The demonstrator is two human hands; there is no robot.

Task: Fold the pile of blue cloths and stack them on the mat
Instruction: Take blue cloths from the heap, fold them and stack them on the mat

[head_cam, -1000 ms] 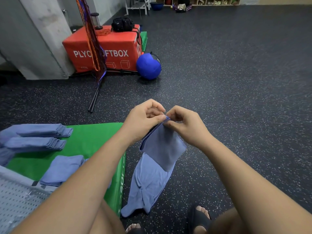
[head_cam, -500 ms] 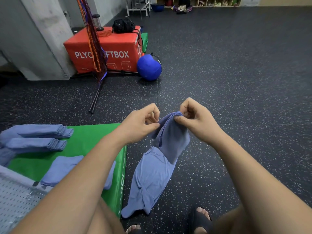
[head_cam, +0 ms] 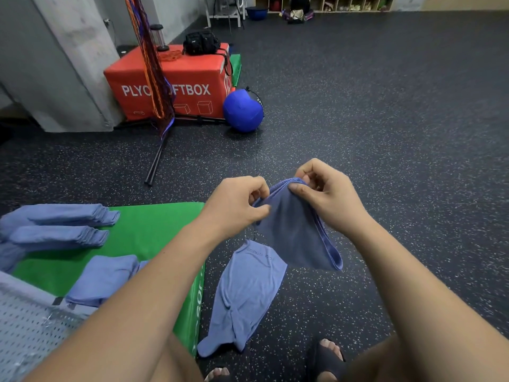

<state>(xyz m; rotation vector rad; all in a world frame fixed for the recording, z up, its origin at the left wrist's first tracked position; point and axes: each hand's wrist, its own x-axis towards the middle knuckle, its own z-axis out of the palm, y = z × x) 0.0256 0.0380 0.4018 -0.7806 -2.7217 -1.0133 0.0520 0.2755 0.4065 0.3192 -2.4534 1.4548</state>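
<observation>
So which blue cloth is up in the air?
The held cloth, pinched by the left hand and right hand, hanging over the dark floor. The other cloths lie folded on the green mat.

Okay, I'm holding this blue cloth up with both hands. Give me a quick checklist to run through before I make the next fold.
1. Grip of the left hand on the blue cloth: ok, it pinches the top edge.
2. Grip of the right hand: ok, it pinches the same edge.
3. Cloth hanging smooth: not ok, the lower part is creased and twisted.
4. Lower end off the floor: cannot tell.
5. Bare room on the green mat: ok, there is free green beside the folded stacks.
6. Stacks tidy: ok, their edges line up.
</observation>
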